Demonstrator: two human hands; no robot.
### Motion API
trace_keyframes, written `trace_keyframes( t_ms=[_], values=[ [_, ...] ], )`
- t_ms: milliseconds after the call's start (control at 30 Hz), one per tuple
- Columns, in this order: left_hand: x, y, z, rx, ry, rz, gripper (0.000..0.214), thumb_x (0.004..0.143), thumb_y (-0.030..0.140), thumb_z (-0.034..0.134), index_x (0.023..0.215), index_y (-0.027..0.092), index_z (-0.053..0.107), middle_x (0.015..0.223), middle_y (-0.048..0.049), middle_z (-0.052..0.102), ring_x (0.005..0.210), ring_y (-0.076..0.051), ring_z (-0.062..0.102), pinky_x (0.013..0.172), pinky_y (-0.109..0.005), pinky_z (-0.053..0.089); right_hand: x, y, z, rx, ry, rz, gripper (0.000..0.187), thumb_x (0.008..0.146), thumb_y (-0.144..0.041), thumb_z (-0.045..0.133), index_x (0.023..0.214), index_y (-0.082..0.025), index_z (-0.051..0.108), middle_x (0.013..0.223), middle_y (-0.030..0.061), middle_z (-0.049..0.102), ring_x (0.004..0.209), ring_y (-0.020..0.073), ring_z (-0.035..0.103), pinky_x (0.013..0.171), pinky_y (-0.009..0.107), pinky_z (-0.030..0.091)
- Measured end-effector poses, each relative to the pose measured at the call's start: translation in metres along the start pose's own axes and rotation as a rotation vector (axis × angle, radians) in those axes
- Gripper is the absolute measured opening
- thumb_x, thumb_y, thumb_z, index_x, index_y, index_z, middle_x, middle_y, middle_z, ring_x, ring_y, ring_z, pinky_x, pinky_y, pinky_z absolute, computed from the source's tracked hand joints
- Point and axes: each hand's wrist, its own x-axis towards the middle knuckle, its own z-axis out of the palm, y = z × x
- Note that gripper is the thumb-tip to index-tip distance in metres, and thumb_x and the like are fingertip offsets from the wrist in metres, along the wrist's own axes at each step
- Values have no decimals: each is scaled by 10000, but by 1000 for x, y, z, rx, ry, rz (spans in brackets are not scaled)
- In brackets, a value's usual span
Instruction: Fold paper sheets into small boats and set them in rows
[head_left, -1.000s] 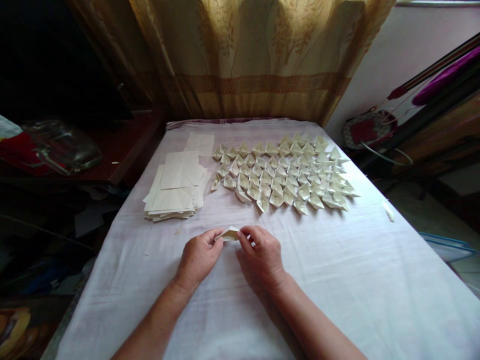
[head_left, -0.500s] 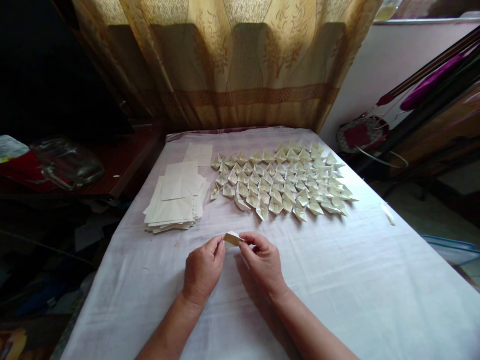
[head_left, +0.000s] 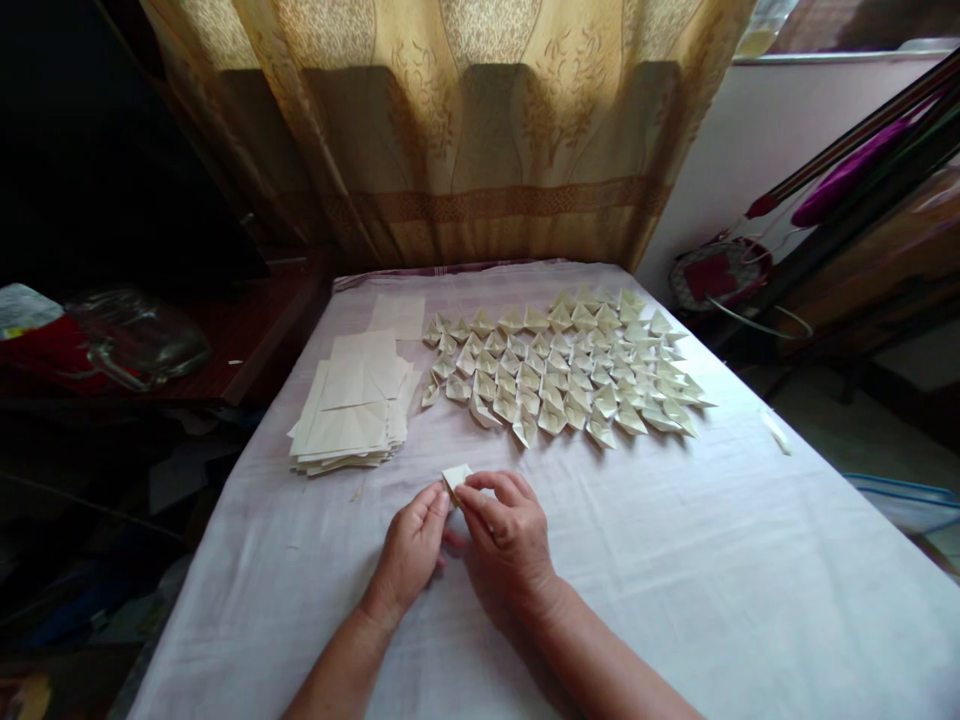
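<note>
A small folded piece of cream paper (head_left: 456, 477) is held between my two hands, just above the cloth. My left hand (head_left: 412, 540) pinches its left edge between thumb and fingers. From the right, my right hand (head_left: 506, 535) grips its near right side, and those fingers partly cover it. Beyond the hands, several folded paper boats (head_left: 551, 380) stand in close rows. Left of them lies a loose stack of flat paper sheets (head_left: 349, 420).
A white cloth (head_left: 675, 560) covers the table. A small white strip (head_left: 776, 432) lies near its right edge. Behind hangs a patterned curtain (head_left: 480, 150). At left, a dark red cabinet (head_left: 262, 320) carries a clear plastic wrapping (head_left: 154, 335).
The folded paper has turned in my fingers and now shows a flat pale face. My right hand has shifted left, closer to my left hand.
</note>
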Motion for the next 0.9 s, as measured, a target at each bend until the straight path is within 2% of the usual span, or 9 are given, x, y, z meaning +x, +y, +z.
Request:
trace_keyframes(
  t_ms=[100,200,333,433,533,633,700,800,900],
  values=[
    [-2,0,1,-67,-15,2,686,823,659,470,1225,123,620,570,-2,634,369,-108,481,359,-196,346,-1,1,1,-8,-7,15,195,916,-162,583,944,-260,749,934,58,706,837,185,620,779,346,513],
    [-1,3,0,-86,15,0,699,782,646,522,1224,114,621,516,21,597,358,-97,460,357,-184,331,-3,5,3,58,11,90,192,914,-177,577,963,-258,744,967,66,703,870,186,643,774,332,536],
    [1,7,-1,-146,68,5,743,750,651,548,1249,103,598,508,24,603,358,-93,470,366,-177,330,-3,9,3,217,-5,280,232,862,-175,570,1039,-224,712,964,63,717,788,162,672,640,254,548],
    [1,5,1,-142,55,3,758,798,658,490,1320,110,539,529,24,618,355,-100,484,364,-182,336,-1,6,1,299,-28,439,229,831,-201,575,1010,-203,718,912,47,736,700,146,663,574,221,522],
    [0,1,2,17,46,73,594,884,536,449,1331,156,544,623,-2,681,454,-136,599,453,-218,447,3,3,-3,349,-81,509,244,839,-200,533,973,-204,737,838,22,750,646,137,650,599,222,518],
    [-2,5,0,308,149,215,413,878,351,525,1259,220,616,952,-55,770,688,-168,711,689,-273,545,7,4,-8,279,-112,479,279,816,-171,510,958,-215,746,797,11,746,614,133,632,600,224,499],
    [-3,12,-3,467,205,262,420,859,306,580,1270,231,617,1092,-62,758,712,-172,719,758,-290,549,9,4,-11,193,-146,418,283,801,-153,506,926,-227,749,776,9,739,608,132,622,618,228,489],
    [-4,22,-6,612,182,265,456,875,278,593,1328,228,591,1042,-57,776,730,-189,736,734,-282,548,11,4,-12,94,-201,335,264,795,-149,508,883,-232,743,745,10,725,606,135,619,632,230,470],
    [-2,24,-6,703,173,277,401,891,205,558,1281,241,644,990,-59,789,836,-216,750,744,-277,545,11,0,-11,63,-226,373,263,806,-179,521,958,-215,733,759,11,726,623,140,638,639,231,463]
  ],
)
